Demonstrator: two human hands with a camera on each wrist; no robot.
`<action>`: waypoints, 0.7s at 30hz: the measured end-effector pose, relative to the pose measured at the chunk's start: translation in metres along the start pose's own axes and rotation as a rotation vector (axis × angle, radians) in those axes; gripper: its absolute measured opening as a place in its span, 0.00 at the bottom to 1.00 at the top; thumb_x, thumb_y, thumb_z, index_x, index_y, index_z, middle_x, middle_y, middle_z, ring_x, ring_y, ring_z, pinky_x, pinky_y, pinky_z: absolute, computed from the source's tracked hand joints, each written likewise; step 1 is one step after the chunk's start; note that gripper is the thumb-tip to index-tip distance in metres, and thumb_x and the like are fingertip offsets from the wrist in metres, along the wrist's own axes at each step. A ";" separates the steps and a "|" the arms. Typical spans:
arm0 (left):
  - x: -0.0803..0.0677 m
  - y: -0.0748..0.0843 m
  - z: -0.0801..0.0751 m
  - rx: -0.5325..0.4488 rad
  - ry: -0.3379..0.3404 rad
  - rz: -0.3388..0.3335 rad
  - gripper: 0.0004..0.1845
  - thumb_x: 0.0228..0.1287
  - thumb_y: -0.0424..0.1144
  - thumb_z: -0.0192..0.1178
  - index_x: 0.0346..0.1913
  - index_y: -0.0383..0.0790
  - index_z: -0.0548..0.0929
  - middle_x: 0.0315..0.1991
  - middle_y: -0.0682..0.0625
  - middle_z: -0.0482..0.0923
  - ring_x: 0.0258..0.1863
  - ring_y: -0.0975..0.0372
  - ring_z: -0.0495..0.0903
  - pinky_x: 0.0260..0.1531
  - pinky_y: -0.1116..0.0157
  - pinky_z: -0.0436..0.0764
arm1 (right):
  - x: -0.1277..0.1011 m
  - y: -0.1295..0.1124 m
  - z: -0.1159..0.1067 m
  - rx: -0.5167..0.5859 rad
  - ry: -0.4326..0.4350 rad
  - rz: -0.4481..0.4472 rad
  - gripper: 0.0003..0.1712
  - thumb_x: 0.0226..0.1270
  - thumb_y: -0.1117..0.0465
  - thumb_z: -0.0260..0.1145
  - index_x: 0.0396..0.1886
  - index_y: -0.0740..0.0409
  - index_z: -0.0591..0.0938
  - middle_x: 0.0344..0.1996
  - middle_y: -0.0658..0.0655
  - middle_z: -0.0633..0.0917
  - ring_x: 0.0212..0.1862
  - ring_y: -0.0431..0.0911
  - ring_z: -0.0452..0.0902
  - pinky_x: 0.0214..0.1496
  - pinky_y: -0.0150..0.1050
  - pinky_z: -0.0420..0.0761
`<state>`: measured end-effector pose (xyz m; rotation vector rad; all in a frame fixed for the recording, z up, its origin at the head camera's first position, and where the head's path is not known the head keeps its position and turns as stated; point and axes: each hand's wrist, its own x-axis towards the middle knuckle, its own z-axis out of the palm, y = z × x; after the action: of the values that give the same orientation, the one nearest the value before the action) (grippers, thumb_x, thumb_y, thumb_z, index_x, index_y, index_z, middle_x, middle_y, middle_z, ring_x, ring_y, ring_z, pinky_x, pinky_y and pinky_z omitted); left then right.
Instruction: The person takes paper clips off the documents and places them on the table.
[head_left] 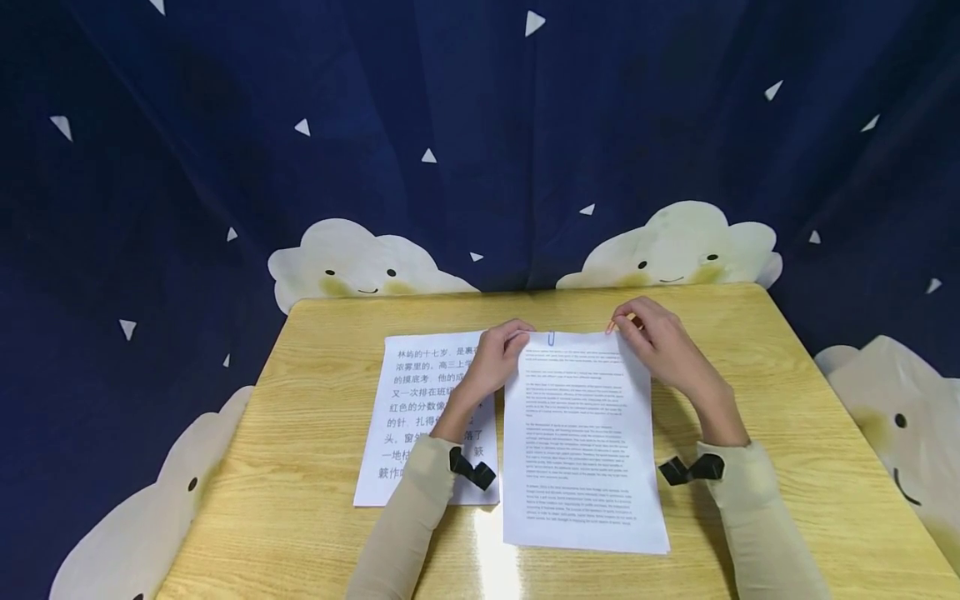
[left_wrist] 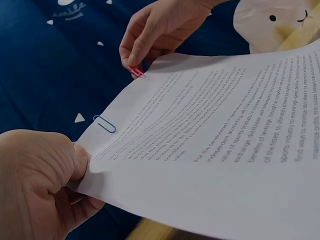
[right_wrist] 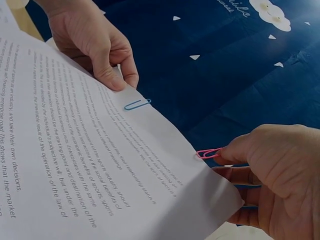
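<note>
A printed sheet of paper is raised at its top edge between both hands; whether it is one sheet or several I cannot tell. My left hand pinches its top left corner between thumb and fingers. A blue paper clip sits on the top edge, nearer the left hand. With thumb and forefinger my right hand pinches a pink paper clip, which meets the top edge near the right corner. The other fingers of that hand lie behind the paper's corner.
Left of the held paper, a sheet with large Chinese print lies on the wooden table, partly covered by the left forearm. Behind the table hangs a dark blue curtain with clouds and white triangles.
</note>
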<state>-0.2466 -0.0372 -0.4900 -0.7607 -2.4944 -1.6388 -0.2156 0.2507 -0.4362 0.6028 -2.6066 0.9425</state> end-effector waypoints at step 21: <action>0.001 -0.005 -0.001 -0.011 0.008 -0.012 0.12 0.82 0.34 0.52 0.54 0.35 0.86 0.24 0.46 0.76 0.20 0.64 0.65 0.34 0.67 0.72 | -0.002 0.005 -0.010 -0.017 0.006 0.041 0.09 0.83 0.62 0.57 0.47 0.62 0.82 0.46 0.59 0.83 0.42 0.49 0.76 0.42 0.34 0.73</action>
<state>-0.2501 -0.0391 -0.4937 -0.7395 -2.4914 -1.6581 -0.2149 0.2611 -0.4320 0.5433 -2.6286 0.9314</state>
